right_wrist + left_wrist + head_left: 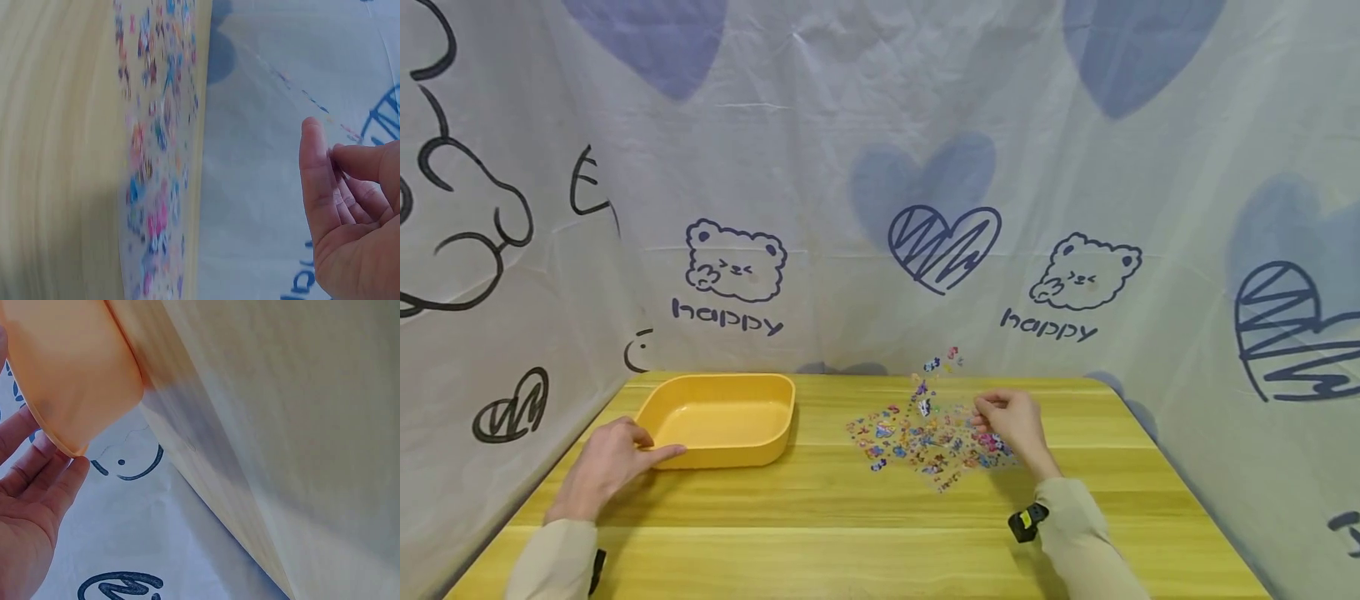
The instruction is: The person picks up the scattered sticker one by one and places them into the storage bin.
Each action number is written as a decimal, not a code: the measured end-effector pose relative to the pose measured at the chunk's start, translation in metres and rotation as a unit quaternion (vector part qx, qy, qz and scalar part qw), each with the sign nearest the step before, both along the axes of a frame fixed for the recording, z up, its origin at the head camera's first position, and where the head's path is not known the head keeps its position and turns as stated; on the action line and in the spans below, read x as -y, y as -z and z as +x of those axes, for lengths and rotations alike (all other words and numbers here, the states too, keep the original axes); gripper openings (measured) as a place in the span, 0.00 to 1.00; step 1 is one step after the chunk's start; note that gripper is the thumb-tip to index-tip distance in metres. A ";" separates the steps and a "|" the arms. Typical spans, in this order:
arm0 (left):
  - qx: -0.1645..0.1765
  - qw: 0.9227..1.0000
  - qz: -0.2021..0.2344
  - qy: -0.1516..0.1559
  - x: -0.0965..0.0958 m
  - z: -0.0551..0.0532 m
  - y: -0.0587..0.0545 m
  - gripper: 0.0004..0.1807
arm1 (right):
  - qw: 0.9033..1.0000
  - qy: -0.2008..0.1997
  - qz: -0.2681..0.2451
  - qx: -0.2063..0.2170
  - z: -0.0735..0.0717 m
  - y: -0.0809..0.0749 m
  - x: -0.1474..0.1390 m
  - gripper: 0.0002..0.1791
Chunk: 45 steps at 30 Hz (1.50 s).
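Where cloth (827, 179) (heart-printed) hangs behind, table (850, 550) bears yellow tray (730, 457).

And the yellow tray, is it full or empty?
Empty: in the head view, nothing lies in the yellow tray; the colourful stickers are outside it.

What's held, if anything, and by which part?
Left hand: yellow tray, by the rim, near-left corner. Right hand: clear sticker sheet, by an edge.
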State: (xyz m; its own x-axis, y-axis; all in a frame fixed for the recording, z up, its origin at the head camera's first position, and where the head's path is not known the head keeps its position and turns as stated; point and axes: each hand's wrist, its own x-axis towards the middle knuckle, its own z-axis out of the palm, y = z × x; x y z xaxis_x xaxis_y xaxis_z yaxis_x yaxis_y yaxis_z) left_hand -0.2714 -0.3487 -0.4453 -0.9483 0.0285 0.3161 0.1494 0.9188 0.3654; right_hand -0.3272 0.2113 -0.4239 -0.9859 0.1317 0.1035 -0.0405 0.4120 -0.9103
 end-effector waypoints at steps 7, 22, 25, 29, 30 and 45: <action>0.010 1.000 -0.003 -0.004 -0.001 0.000 -0.001 0.34 | 0.999 -0.026 -0.029 0.018 -0.002 0.001 0.031 0.13; 0.001 1.000 -0.009 -0.004 -0.002 0.000 -0.003 0.30 | 0.983 -0.127 -0.129 0.026 0.001 -0.003 0.124 0.12; 0.001 1.000 -0.007 -0.004 -0.001 0.000 -0.002 0.32 | 0.979 -0.146 -0.139 0.035 0.003 -0.001 0.143 0.13; 0.006 1.000 -0.007 -0.005 0.001 0.000 -0.002 0.33 | 0.975 -0.152 -0.153 0.046 0.004 0.003 0.169 0.12; 0.006 1.000 -0.007 -0.006 0.001 0.000 -0.002 0.33 | 0.975 -0.151 -0.158 0.047 0.004 0.003 0.175 0.11; -0.011 1.000 -0.016 -0.004 -0.001 -0.001 0.000 0.32 | 0.982 -0.113 -0.135 0.073 0.005 0.004 0.236 0.08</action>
State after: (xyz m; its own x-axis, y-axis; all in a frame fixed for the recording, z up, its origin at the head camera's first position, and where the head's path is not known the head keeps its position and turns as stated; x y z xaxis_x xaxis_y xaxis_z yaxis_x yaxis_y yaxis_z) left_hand -0.2723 -0.3480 -0.4450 -0.9416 0.0326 0.3353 0.1504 0.9313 0.3317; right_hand -0.3223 -0.0243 -0.4275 -0.9948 -0.0886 -0.0496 0.0358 0.1512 -0.9878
